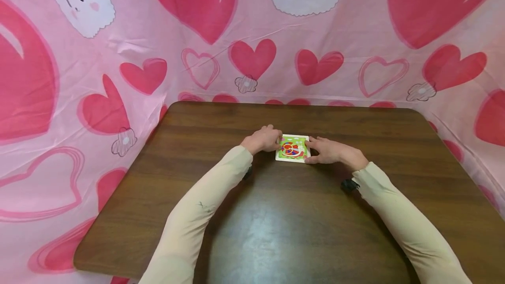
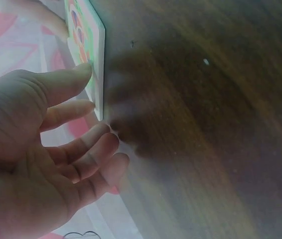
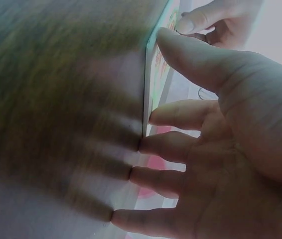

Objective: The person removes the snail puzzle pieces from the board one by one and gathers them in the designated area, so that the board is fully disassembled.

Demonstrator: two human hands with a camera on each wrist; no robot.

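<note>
A small square board (image 1: 293,149) with a white border and a colourful snail picture on green lies face up on the table. My left hand (image 1: 263,139) is at its left side; in the left wrist view the thumb (image 2: 83,74) and index fingertip touch its edge, and the other fingers are loosely bent beside it. At the right side is my right hand (image 1: 329,150), thumb and index finger against the board. In the right wrist view, its remaining fingers (image 3: 156,179) reach nearly straight down, their tips touching the tabletop. Neither hand wraps around the board.
The brown wooden table (image 1: 252,222) has rounded corners. A pink cloth (image 1: 221,73) printed with hearts and white faces hangs behind it and along the sides. Dark wrist devices (image 1: 349,185) sit under the pale sleeves.
</note>
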